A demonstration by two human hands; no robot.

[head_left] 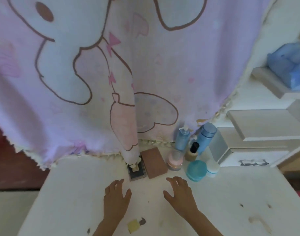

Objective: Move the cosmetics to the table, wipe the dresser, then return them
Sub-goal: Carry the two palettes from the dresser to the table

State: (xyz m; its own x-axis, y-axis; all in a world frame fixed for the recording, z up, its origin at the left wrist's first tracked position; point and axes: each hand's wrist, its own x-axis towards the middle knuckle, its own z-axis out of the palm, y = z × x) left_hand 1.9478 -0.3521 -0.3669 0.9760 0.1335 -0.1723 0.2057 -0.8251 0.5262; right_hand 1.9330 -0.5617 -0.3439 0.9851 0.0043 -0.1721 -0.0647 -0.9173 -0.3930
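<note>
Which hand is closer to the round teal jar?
Right. The right hand is just in front of the teal jar, slightly to its left; the left hand is much farther left.

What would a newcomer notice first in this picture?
A large pink cartoon-print cloth fills the upper picture, hanging down to the white dresser top. Below its hem, right of centre, stand a tall blue bottle, a teal jar and a brown palette. The left hand and right hand are open just in front.
</note>
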